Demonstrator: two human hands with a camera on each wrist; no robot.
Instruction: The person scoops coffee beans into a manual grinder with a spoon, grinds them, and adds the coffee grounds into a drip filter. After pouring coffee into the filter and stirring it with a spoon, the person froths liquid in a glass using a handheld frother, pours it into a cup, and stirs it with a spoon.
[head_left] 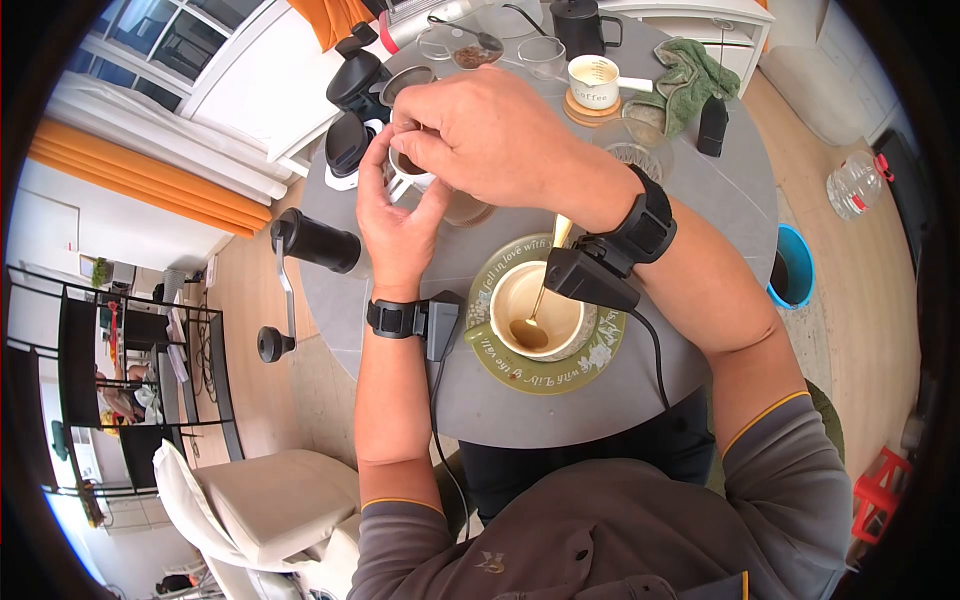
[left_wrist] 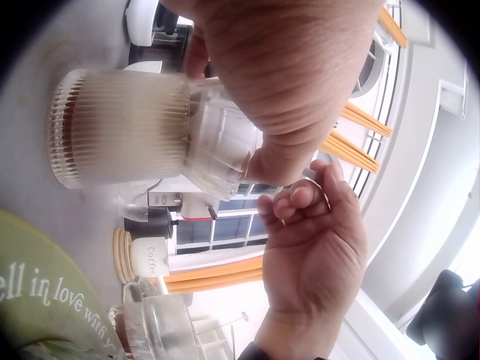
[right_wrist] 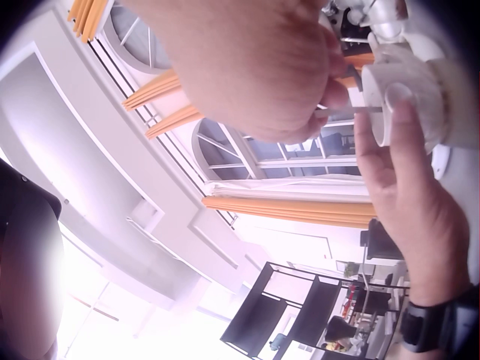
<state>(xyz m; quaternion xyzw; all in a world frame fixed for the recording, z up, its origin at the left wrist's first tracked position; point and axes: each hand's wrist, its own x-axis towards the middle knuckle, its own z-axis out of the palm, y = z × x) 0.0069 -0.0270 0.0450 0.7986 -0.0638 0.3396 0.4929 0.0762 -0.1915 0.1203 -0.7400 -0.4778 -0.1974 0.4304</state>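
My left hand (head_left: 400, 225) holds the rim of a white, clear-sided coffee dripper (left_wrist: 217, 142), thumb on one side and fingers on the other. The dripper sits atop a ribbed glass carafe (left_wrist: 124, 127) on the table. Above its mouth, my right hand (head_left: 490, 140) pinches a thin stick-like tool (right_wrist: 349, 110) that reaches down to the dripper; its lower end is hidden. Brown coffee shows inside the dripper in the head view. Nearer my body, a cream mug (head_left: 505, 315) with a gold spoon (head_left: 541, 298) in it stands on a green lettered plate (head_left: 540, 384).
Left of the hands lies a black hand grinder (head_left: 322, 244) with its crank. Behind are a white "Coffee" cup (head_left: 594, 92) on a wooden coaster, a black pitcher (head_left: 578, 32), a glass (head_left: 640, 150), a green towel (head_left: 695, 75) and a small black device (head_left: 712, 128).
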